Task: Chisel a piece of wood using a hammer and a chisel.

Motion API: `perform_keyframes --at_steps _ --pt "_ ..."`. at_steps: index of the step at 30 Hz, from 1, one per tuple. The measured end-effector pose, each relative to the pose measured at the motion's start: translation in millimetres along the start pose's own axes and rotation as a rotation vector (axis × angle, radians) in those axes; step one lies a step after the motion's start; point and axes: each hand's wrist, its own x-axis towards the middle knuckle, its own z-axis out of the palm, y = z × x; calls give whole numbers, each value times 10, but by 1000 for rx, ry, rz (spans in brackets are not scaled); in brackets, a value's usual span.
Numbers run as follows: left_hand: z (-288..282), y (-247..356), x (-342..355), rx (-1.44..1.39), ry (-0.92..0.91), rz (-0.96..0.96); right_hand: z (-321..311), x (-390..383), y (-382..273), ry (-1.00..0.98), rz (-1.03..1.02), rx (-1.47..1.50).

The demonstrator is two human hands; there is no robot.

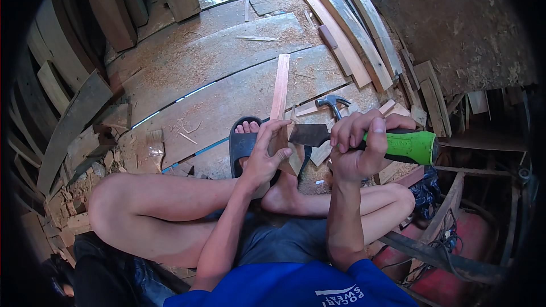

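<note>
Gripping chisel in tightly wrapped right hand, pointed left, likely for control. Curving left hand, thumb parted, by wooden strip's near part, perhaps steadying; cannot tell if pinching.

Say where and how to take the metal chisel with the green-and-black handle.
Likely best gripped, as the right hand does, by the thick, rounded handle, from the right; that end points right, the flat, dark metal blade left, toward the left hand.
</note>
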Motion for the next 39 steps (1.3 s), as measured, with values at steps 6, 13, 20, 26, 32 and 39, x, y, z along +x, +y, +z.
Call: perform_keyframes --at_steps 6,13,20,26,32,39 --pt "-10 -14 2 11 1 -3 29 -5 -8 16 2 11" --pt "-1 -13 4 27 3 -4 42 -21 -37 88 29 92" --pt "-1 12 8 19 -7 -7 15 -2 0 23 -19 -10" --pt "-2 13 9 19 -2 -7 37 -21 -6 85 13 -3" --pt "-16 -28 9 20 -7 -5 37 -10 -14 88 9 99" --pt "-28 -30 10 20 -8 -8 26 3 22 50 -6 -16"
